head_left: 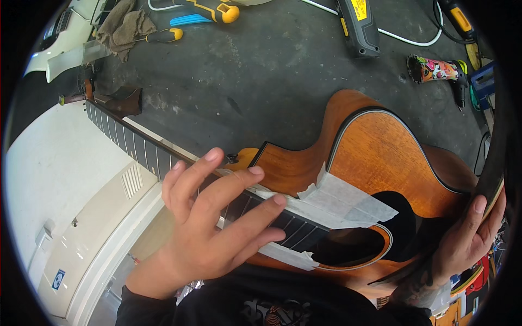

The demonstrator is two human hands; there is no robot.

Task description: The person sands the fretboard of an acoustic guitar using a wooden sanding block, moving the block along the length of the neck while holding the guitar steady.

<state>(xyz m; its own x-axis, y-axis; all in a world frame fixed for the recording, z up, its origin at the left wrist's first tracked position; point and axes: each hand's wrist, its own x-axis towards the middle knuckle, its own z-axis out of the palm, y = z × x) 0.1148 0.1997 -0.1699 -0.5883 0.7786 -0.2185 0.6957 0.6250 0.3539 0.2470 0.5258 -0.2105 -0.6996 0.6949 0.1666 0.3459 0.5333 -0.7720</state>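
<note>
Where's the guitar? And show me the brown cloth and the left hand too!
Guitar (380, 146): head view, on the orange-brown front of its body.
Brown cloth (124, 28): head view, on its crumpled middle.
Left hand (209, 232): head view, on the back of the hand.

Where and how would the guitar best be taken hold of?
Probably by the neck, left of the left hand, coming from the person's side: that stretch looks long, slender and easily wrapped, while the bench lies beyond its far edge.
</note>
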